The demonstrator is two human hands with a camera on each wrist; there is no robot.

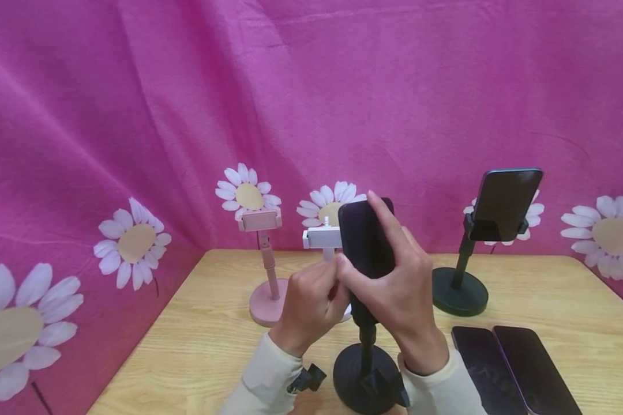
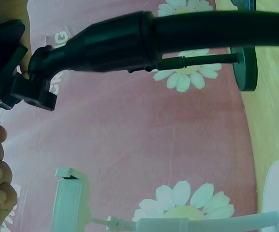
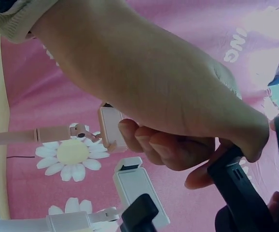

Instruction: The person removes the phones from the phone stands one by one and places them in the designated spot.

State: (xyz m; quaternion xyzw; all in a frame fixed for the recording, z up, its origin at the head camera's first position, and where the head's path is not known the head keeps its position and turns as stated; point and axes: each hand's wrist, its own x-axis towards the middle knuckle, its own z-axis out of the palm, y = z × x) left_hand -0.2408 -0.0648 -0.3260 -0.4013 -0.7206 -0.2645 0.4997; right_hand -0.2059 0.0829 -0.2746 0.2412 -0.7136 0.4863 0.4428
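Note:
A dark smartphone [image 1: 366, 239] stands upright, leaning slightly, at the head of a black phone stand [image 1: 366, 369]. My right hand [image 1: 407, 282] grips the phone, index finger along its right edge and thumb at its lower left. My left hand [image 1: 311, 302] has curled fingers and pinches the stand's black clamp [image 3: 241, 188] at the phone's left side, as the right wrist view shows. From below, the left wrist view shows the clamp's swivel joint [image 2: 43, 63] behind the phone. How far the clamp is seated round the phone is hidden by the hands.
Behind my left hand are a pink phone stand [image 1: 270, 265] and a white one [image 1: 322, 237], both without phones. Back right, a dark green stand [image 1: 459, 291] holds another phone [image 1: 506, 204]. Two dark phones [image 1: 485, 369] lie side by side at the front right.

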